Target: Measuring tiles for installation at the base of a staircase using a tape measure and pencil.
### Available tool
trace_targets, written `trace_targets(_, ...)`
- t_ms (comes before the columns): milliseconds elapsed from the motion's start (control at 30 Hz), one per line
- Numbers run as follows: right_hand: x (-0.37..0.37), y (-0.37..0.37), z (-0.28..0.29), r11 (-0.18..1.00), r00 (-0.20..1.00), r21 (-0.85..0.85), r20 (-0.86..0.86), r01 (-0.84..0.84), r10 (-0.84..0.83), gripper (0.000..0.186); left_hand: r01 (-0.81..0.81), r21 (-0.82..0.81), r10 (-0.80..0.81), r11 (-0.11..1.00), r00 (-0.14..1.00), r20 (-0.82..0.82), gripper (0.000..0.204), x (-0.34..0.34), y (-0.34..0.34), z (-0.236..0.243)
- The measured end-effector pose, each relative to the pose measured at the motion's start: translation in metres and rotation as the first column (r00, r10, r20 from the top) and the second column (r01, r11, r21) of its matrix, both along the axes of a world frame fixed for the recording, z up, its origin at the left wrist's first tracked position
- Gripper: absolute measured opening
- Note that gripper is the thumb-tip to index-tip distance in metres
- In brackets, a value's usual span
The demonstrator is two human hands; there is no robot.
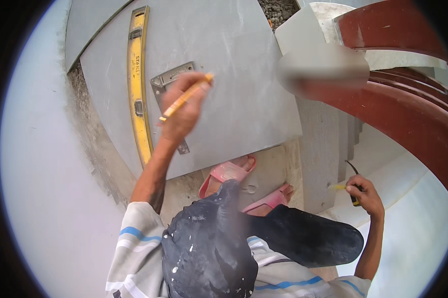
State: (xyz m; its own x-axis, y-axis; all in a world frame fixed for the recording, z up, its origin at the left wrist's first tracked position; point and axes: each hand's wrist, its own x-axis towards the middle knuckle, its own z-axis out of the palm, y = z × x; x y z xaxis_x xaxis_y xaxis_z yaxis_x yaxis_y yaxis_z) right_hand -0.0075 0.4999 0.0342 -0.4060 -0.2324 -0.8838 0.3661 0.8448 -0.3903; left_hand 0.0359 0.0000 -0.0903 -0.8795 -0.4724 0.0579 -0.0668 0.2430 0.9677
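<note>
My left hand (184, 111) is closed around a yellow pencil (182, 102), held slantwise above a large grey tile (244, 64). Under that hand lies a metal square (175, 73); the hand and wrist hide part of it. A yellow spirit level (137, 69) rests lengthwise on the tile, left of the square. Off to the right, my right hand (367, 194) grips a small black and yellow tape measure (355, 199). A short bit of its yellow blade (339, 187) sticks out to the left, and a dark strap (352, 166) hangs off it.
A white wall (40, 164) runs along the left, with rough mortar at its foot. Curved dark red panels (393, 107) rise on the right, beside stepped grey slabs (321, 154). My feet in pink sandals (231, 171) are at the tile's near edge.
</note>
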Motion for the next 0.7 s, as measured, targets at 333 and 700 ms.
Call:
trace_targets(333, 0.019, 0.067, -0.018, 0.949, 0.956, 0.121, -0.057, 0.291, -0.286, 0.016, 0.302, -0.109, -0.242, 0.947, 0.894, 0.377, 0.018, -0.005, 0.009, -0.025)
trace_targets(700, 0.021, 0.080, -0.035, 0.934, 0.945, 0.153, -0.010, 0.324, -0.326, 0.026, 0.419, -0.149, -0.331, 0.896, 0.851, 0.409, 0.019, -0.017, 0.012, -0.022)
